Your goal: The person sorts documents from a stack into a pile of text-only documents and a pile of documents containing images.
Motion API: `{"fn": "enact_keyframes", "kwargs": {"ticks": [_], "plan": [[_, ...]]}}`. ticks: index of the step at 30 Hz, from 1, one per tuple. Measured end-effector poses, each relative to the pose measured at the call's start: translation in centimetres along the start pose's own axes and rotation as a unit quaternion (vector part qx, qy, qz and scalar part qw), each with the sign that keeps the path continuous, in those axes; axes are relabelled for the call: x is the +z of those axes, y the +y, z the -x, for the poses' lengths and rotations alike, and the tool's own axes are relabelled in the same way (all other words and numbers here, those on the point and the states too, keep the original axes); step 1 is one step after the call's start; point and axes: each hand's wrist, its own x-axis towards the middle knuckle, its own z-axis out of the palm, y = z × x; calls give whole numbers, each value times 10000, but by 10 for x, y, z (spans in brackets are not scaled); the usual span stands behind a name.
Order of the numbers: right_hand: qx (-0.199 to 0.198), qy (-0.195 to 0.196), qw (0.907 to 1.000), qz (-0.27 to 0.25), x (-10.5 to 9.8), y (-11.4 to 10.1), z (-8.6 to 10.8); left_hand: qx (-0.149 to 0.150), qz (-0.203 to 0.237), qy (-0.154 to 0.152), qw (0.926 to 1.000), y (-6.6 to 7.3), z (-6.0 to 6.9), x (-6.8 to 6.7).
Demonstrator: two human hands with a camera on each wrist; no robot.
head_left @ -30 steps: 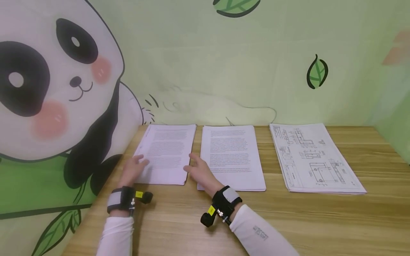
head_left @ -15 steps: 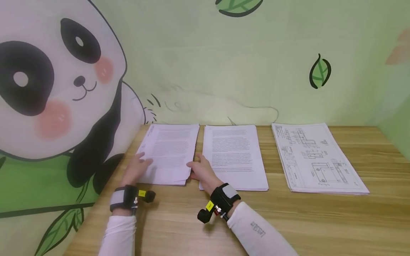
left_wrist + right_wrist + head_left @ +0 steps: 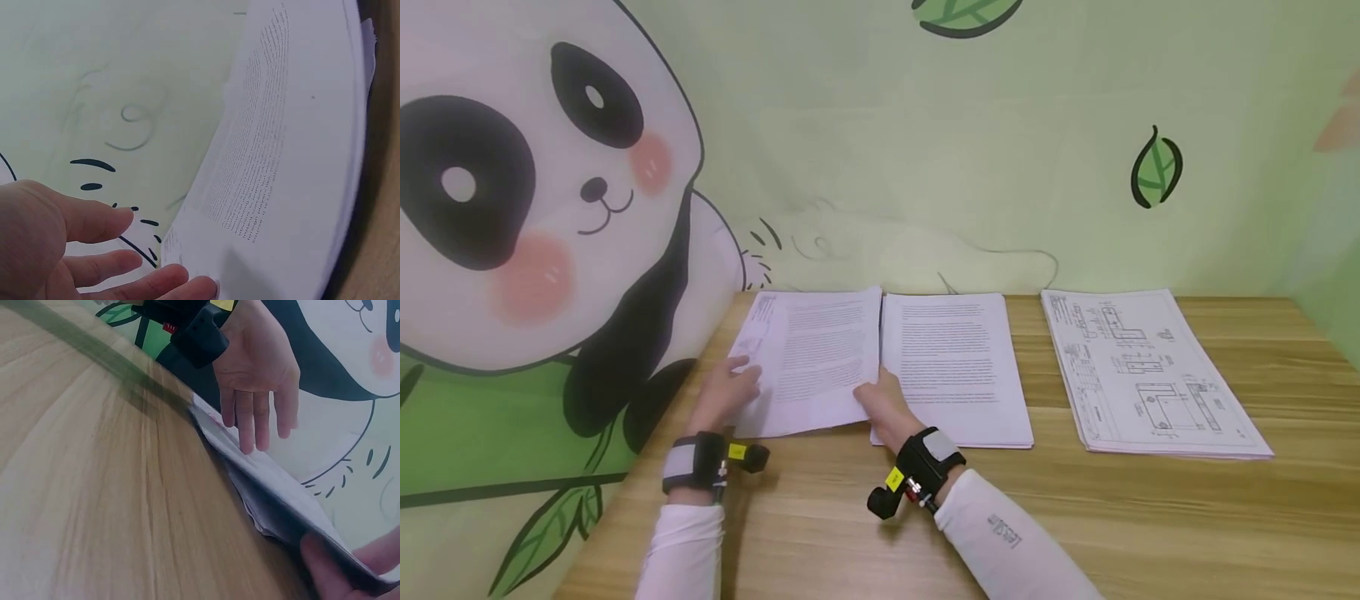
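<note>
Three stacks of printed paper lie in a row on the wooden table. My right hand (image 3: 887,408) pinches the lower right edge of the upper paper sheets (image 3: 827,354) of the left stack. That edge is raised and overlaps the gap towards the middle stack (image 3: 951,425). In the right wrist view, the lower sheets (image 3: 253,509) show beneath the lifted layer, with my right fingers (image 3: 322,565) at its edge. Beside the stack's left edge is my left hand (image 3: 726,396), its fingers relaxed and extended over the paper; firm contact is unclear.
Further right lies a stack of technical drawings (image 3: 1150,375). A green wall (image 3: 940,167) with a painted panda (image 3: 625,217) stands behind and to the left of the wooden table (image 3: 820,533). Each wrist wears a black strap with a small camera (image 3: 883,500).
My right hand has taken hold of the left stack's upper sheets and lifted their right edge, shifting it rightward. The left hand stays beside the stack. The head view has turned slightly left.
</note>
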Motion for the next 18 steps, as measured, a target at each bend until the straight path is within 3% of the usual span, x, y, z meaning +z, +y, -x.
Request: {"fn": "enact_keyframes", "kwargs": {"ticks": [5,12,18], "plan": [[-90,91,9997,-194,-6,-4,3,79,40,7,10000,0,-1,0],[-352,-315,9984,-324,-25,-20,12,74,378,162,9991,3,-3,4],[-586,-559,9963,-279,-58,-32,19,537,1134,-241,9918,18,0,23]]}}
